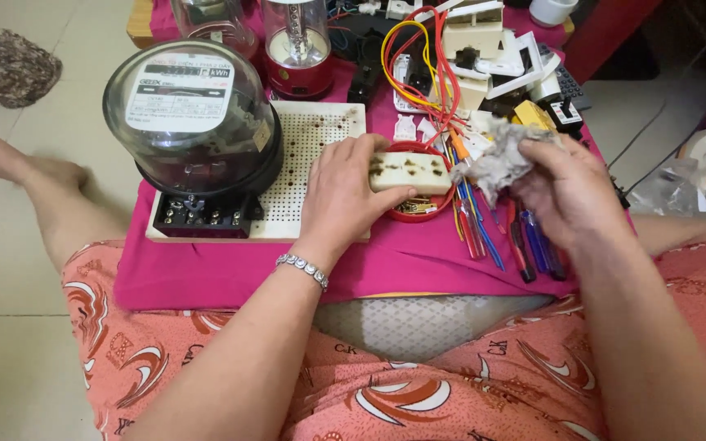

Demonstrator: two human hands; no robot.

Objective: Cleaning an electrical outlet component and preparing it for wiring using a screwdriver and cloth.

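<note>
The left hand (343,189) has its fingers curled shut round a cream socket block (409,171). The thumb lies under the near long edge and the fingertips fold over the far edge, so the block is pinched across its short side. Its long axis runs left to right, pointing from the left palm toward the right hand (569,196). The free end of the block stops just short of the rag (500,157) that the right hand holds.

The right fingers are bunched closed on that rag, a crumpled grey-white wad that sticks out leftward past the fingertips. Rag and block end are just beside each other; whether they touch I cannot tell. The left hand is the one on the block, and the right is the nearer to its open end.

The block is a flat oblong, pale cream and dirty, with dark brown smudges around several slot openings on its upper face. It is held level above a red dish (418,204) with small brass parts inside.

Further out, a pink cloth (206,273) covers the low table. A white perforated board (312,143) carries a glass-domed meter (194,122) to the left. Red and blue pens (525,241) lie under the right hand, and a tangle of red and yellow wires (418,61) with white switch parts sits behind.
</note>
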